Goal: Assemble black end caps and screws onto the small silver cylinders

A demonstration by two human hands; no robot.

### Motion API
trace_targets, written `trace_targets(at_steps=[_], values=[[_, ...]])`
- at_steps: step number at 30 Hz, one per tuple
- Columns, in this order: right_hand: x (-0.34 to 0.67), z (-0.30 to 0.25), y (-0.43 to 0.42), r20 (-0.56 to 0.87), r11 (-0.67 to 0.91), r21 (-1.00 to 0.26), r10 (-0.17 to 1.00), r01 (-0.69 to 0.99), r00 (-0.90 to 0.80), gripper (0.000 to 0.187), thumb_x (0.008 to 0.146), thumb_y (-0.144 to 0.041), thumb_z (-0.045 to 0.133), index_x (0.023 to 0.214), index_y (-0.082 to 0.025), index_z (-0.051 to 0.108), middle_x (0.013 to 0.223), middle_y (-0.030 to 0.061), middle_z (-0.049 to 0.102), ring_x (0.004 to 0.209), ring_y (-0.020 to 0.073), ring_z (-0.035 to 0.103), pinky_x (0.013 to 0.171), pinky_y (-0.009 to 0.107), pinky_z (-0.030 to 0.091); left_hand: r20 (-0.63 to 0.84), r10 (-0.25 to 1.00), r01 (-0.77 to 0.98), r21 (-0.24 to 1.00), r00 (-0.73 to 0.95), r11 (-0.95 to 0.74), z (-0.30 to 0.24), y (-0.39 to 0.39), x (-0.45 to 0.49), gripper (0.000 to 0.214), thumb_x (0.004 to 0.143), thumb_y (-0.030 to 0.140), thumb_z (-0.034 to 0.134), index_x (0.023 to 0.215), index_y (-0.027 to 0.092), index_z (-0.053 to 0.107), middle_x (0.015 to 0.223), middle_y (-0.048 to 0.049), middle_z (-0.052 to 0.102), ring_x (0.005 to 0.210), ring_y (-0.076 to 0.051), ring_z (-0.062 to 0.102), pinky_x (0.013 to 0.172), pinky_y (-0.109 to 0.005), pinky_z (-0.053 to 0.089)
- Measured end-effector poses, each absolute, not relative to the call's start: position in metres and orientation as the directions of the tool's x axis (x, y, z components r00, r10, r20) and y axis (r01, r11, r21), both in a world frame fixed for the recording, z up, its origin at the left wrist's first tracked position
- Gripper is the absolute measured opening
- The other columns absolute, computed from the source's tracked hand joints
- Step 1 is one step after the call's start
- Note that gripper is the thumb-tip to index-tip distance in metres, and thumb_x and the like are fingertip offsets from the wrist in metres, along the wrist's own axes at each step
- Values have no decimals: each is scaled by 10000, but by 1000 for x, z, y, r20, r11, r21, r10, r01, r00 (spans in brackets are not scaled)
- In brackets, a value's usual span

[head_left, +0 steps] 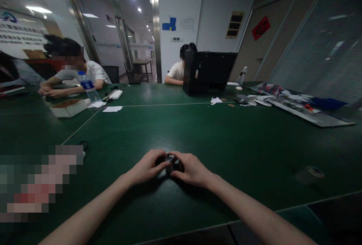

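Note:
Both my hands meet on the green table (198,132) in front of me. My left hand (147,167) and my right hand (192,169) close from either side around a small dark object with a grey metal top (170,160). Fingers cover most of it, so its shape below the top is hidden. It rests on or just above the table surface.
A water bottle (88,86) and a cardboard box (69,107) stand at the far left near a seated person. A black case (207,72) stands at the back centre with another person behind it. Papers and magazines (299,105) lie at the right.

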State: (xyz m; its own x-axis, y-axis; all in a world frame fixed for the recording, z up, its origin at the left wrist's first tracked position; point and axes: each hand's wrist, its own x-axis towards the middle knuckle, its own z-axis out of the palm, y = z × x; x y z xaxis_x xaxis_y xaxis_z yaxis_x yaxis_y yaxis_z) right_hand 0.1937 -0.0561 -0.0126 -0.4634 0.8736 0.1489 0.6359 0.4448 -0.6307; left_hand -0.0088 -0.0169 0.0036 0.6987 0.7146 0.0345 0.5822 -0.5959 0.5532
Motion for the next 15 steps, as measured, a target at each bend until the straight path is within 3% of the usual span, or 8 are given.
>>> trace_targets(at_steps=[15], values=[[194,-18,-53,177,471,-611,865,637,-470,472,763,-249,635,1220,-195,529,980,65,672,794,174,620,716,265,444,2,724,579,599,690,-554,7,-17,-9,243,924,370,441,930,169,578,898,-23,594,833,-185,541,772,-296,404]])
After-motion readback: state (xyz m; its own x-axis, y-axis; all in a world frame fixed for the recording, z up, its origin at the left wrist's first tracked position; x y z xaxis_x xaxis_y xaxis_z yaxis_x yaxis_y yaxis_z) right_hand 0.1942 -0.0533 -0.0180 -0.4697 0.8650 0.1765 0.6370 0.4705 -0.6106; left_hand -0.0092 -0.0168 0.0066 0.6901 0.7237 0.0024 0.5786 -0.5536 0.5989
